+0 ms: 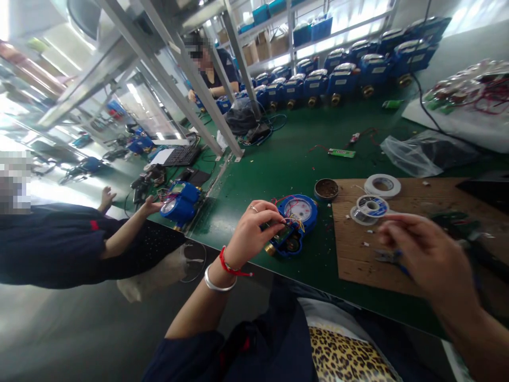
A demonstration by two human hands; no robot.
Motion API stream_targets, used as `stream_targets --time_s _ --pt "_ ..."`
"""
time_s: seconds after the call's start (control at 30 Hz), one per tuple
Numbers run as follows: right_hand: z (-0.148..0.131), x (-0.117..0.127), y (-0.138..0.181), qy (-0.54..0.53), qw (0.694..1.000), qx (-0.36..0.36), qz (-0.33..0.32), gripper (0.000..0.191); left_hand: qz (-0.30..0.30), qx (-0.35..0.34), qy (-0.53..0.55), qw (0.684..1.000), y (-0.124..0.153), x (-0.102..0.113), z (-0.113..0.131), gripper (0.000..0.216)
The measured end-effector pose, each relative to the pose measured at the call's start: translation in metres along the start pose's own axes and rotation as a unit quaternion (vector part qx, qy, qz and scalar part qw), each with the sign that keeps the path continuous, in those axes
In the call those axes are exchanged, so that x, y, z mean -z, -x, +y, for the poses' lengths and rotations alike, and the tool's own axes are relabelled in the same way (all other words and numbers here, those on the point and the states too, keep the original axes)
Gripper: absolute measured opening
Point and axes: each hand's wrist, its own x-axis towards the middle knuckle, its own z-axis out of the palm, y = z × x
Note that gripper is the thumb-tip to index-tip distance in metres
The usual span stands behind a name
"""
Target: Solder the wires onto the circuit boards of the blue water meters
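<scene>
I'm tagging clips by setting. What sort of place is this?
Likely an assembly workshop: rows of blue units stand on a green bench, an opened unit shows wires, and pliers rest on cardboard.

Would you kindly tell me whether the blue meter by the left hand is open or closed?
The blue meter is open: coloured wires and a green circuit board show uncovered by the left hand.

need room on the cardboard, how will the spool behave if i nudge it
The spool seems to lie flat on the cardboard, so it would probably slide rather than roll. Being round, it may roll if tipped. The silvery wire on it hints it could be heavy for its size.
</scene>
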Motion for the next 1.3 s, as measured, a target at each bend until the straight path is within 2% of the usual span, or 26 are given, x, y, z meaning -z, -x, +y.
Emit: stream_targets --time_s 0.03,0.1,0.2,0.33,0.67,1.17,1.3 --pt "-0.010 -0.016 0.001 -0.015 0.997 0.032 -0.061 0.020 0.002 -0.001 0.005 1.000 -0.001 0.000 0.000 0.003" --pt "-0.029 -0.048 -0.004 -0.047 0.982 0.138 -0.118 0.028 0.002 -0.003 0.014 1.000 -0.002 -0.001 0.001 0.001" --pt "-0.048 -0.086 -0.015 -0.052 0.969 0.211 -0.115 0.039 -0.009 0.013 0.028 0.999 -0.005 0.000 0.006 0.002" --pt "-0.050 -0.110 -0.018 -0.065 0.967 0.224 -0.105 0.040 -0.022 0.057 0.039 0.997 -0.008 0.000 0.014 0.006" --pt "-0.039 -0.113 -0.017 -0.089 0.963 0.234 -0.096 0.042 -0.010 0.077 -0.031 0.996 -0.020 -0.003 0.024 0.006" --pt "-0.041 -0.110 -0.015 -0.097 0.964 0.222 -0.104 0.044 -0.022 0.059 -0.051 0.997 -0.024 -0.006 0.027 0.009" --pt "-0.039 -0.114 -0.017 -0.110 0.965 0.211 -0.108 0.044 0.005 0.074 -0.029 0.997 -0.015 -0.001 0.021 0.031"
